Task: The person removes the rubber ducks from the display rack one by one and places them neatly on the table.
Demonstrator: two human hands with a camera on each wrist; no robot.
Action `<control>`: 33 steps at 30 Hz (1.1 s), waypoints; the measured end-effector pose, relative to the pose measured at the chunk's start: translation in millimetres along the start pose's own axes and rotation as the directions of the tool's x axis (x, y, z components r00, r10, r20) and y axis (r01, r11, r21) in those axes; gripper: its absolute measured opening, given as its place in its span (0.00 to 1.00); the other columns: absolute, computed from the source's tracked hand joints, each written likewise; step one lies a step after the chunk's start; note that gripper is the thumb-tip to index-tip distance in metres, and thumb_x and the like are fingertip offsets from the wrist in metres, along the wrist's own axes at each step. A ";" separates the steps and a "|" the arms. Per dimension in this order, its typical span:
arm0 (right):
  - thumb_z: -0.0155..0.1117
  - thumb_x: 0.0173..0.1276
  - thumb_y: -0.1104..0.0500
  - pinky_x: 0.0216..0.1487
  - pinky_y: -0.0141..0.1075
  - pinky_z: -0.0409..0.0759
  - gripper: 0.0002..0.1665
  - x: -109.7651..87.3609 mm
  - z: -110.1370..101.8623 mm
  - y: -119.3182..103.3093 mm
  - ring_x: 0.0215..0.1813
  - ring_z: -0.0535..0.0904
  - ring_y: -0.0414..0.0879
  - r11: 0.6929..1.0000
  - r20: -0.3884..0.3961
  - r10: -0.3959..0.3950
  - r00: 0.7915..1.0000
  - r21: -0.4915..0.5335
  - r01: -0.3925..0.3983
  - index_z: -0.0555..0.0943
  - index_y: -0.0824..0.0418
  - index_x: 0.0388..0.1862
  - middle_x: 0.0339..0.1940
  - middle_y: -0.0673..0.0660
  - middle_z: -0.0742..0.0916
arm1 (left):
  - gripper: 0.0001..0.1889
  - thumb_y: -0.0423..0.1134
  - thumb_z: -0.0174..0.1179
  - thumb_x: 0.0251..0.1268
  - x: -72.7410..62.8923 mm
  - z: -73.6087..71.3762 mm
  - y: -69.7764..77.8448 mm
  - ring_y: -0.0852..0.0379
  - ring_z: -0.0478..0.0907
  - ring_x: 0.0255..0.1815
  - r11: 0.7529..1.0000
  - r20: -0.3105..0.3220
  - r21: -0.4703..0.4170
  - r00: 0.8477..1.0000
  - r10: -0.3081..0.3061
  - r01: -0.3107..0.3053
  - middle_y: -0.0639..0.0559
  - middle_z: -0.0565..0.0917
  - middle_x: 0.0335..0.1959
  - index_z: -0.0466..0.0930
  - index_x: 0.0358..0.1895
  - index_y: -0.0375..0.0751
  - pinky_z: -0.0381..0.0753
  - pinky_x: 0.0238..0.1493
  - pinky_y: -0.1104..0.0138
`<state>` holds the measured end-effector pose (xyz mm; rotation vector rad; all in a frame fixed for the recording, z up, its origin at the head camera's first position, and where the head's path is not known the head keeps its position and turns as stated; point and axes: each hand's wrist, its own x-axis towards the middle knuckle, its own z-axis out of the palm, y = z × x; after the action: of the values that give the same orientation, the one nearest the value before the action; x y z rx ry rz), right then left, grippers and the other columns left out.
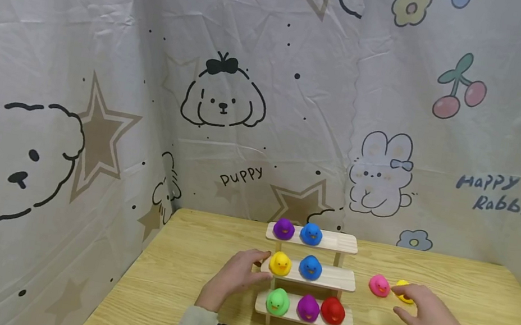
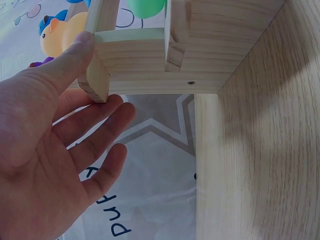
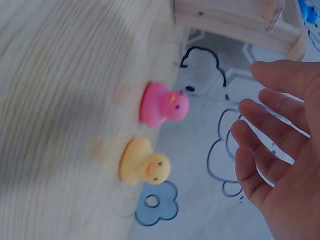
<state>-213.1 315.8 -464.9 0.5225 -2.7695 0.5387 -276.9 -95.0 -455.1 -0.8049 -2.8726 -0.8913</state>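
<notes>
A small three-tier wooden shelf (image 1: 341,280) stands on the table. My left hand (image 1: 239,274) holds the left end of its middle board, thumb (image 2: 80,47) on one face and fingers against the other. By that hand on the middle tier sits a yellow rubber duck (image 1: 280,264), with a blue duck (image 1: 310,267) to its right. My right hand (image 1: 432,320) hovers with loosely bent fingers and holds nothing; in the right wrist view it is apart from the pink duck (image 3: 162,104) and the loose yellow duck (image 3: 142,162), both on the table right of the shelf.
On the top tier are a purple duck (image 1: 283,229) and a blue duck (image 1: 311,234). The bottom tier bears green (image 1: 277,302), purple (image 1: 308,308) and red (image 1: 333,311) ducks. A printed curtain (image 1: 260,100) hangs behind the wooden table (image 1: 169,284).
</notes>
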 end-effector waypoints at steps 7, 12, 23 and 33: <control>0.76 0.48 0.65 0.40 0.43 0.80 0.21 0.5 1.2 -22.6 0.40 0.79 0.47 0.990 -0.059 -0.143 0.988 -0.012 0.142 0.82 0.58 0.43 0.39 0.50 0.84 | 0.30 0.50 0.61 0.63 -0.3 -0.1 -1.3 0.54 0.77 0.48 1.000 -0.006 -0.003 1.000 0.006 -0.006 0.47 0.78 0.57 0.71 0.64 0.37 0.76 0.52 0.61; 0.78 0.45 0.63 0.42 0.43 0.81 0.24 1.6 5.3 -38.2 0.42 0.79 0.45 0.978 -0.077 -0.210 0.975 -0.035 0.208 0.81 0.57 0.44 0.41 0.48 0.84 | 0.30 0.50 0.61 0.63 0.0 -1.4 -0.7 0.54 0.77 0.49 1.000 -0.003 -0.004 1.000 -0.001 0.001 0.46 0.77 0.58 0.70 0.64 0.37 0.76 0.53 0.61; 0.78 0.47 0.58 0.46 0.45 0.80 0.30 1.6 20.8 -66.2 0.48 0.78 0.46 0.959 -0.037 -0.284 0.958 0.012 0.284 0.79 0.59 0.51 0.48 0.49 0.82 | 0.30 0.50 0.61 0.63 1.0 -1.5 -0.4 0.54 0.77 0.49 1.000 0.004 0.012 1.000 -0.006 0.006 0.47 0.78 0.57 0.70 0.65 0.38 0.76 0.53 0.61; 0.76 0.50 0.50 0.46 0.43 0.81 0.32 5.8 34.1 -82.0 0.49 0.78 0.46 0.957 -0.017 -0.286 0.958 0.046 0.286 0.79 0.60 0.53 0.51 0.51 0.81 | 0.30 0.51 0.61 0.62 0.8 -0.8 -0.8 0.55 0.77 0.48 1.000 0.006 0.015 1.000 -0.005 0.005 0.48 0.78 0.56 0.71 0.64 0.38 0.76 0.52 0.61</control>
<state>-192.4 229.3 -468.3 0.9107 -2.6105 0.5378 -278.1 -95.6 -454.6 -0.8004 -2.8841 -0.8680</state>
